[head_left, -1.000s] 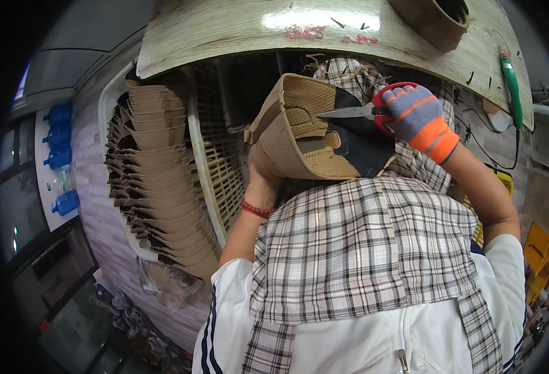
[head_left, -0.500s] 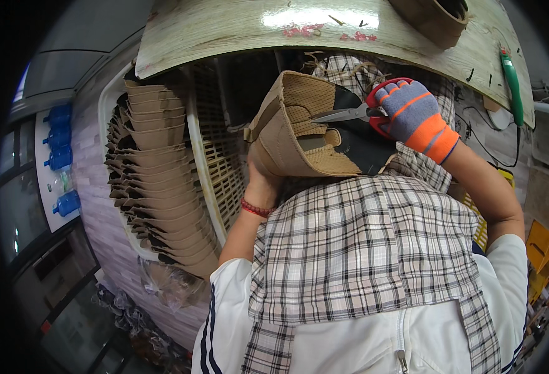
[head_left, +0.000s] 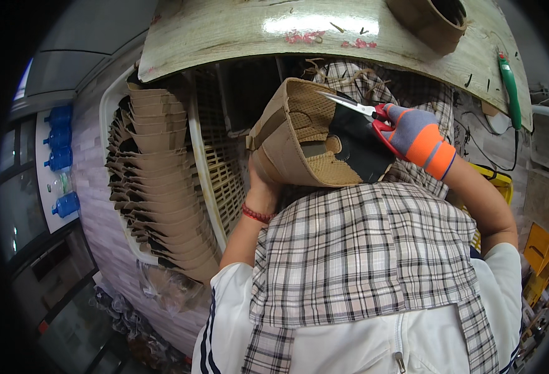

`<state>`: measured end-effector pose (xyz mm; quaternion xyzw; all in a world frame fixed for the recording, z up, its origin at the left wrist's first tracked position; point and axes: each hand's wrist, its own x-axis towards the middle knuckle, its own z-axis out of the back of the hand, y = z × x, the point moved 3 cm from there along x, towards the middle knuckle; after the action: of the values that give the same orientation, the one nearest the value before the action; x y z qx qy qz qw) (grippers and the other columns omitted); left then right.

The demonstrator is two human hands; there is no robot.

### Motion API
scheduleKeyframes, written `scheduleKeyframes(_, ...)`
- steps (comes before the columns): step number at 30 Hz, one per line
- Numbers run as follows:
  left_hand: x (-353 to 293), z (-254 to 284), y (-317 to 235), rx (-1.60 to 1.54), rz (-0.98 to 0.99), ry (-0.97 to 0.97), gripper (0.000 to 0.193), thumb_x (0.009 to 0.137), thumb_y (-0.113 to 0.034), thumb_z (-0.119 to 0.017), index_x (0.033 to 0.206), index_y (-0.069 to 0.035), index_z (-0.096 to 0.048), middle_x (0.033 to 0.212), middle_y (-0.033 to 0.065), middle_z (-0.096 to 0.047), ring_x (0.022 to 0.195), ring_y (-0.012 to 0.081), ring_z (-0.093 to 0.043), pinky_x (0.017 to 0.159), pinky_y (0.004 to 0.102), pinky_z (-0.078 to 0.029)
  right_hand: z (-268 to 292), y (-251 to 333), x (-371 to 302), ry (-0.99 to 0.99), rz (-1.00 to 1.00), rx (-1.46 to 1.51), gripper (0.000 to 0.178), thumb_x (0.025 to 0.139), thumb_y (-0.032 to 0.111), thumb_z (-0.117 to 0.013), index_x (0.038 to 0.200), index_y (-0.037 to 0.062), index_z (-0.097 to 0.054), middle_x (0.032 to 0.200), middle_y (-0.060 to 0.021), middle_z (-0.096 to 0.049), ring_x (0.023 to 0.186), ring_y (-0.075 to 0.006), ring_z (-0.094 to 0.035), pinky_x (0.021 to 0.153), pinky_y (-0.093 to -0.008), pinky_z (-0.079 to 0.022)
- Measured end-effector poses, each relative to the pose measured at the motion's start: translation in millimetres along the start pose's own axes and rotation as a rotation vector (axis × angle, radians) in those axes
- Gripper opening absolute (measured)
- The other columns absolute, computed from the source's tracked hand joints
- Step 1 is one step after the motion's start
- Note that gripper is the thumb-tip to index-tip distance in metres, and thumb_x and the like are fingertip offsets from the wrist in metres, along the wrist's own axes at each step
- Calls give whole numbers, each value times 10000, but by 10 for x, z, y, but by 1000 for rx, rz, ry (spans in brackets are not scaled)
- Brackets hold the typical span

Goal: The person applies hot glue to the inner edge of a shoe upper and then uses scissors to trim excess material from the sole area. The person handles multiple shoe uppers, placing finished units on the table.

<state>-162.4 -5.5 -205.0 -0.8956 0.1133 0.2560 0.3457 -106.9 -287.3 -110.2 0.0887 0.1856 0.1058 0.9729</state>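
Gaping — the tan piece; dimpled, partly black inside

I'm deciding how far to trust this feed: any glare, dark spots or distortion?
Head view: white glare washes out part of the table; the scissors have bright blades but look fairly crisp. Same head view: the black lining in the tan piece shows little detail; fisheye bends the table's near edge, and the corners go black.

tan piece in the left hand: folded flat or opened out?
Opened out. The tan piece gapes wide at its mouth, showing textured lining and dark material. The left hand is partly hidden behind it.
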Motion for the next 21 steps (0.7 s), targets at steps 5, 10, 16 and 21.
scheduleKeyframes(5, 19, 94, -9, -140, -56, 157, 494, 978, -309, -657, 1373, -32, -547, 1302, 72, -618, 1147, 207, -618, 942, 345, -535, -128, -96, 32, -148, 56, 64, 380, 892, 481, -652, 1045, 138, -712, 793, -135, -718, 743, -328, -705, 638, -404, -550)
scheduleKeyframes(10, 137, -39, -63, -19, -95, 124, 435, 997, -346, -623, 1312, -48, -586, 1189, 62, -662, 1073, 205, -641, 897, 337, -542, -118, -261, -15, -299, 33, 280, 312, 888, 356, -697, 1043, 86, -694, 826, -129, -722, 750, -311, -705, 687, -391, -560)
scheduleKeyframes(16, 203, 299, -141, 99, 118, -111, 184, 957, -200, -686, 1092, -80, -653, 922, 9, -704, 797, 163, -678, 701, 305, -569, 15, -80, -97, -263, 264, 236, 300, 790, 255, -753, 1012, 65, -682, 924, -135, -699, 880, -323, -675, 773, -393, -544)
scheduleKeyframes(21, -68, 386, -353, 359, 548, 223, 329, 861, -126, -747, 1119, -5, -583, 874, 66, -693, 561, 116, -634, 344, 211, -430, 27, 48, -309, 205, 307, 56, 349, 825, 340, -721, 1022, 54, -678, 912, -151, -696, 869, -326, -680, 756, -390, -547)
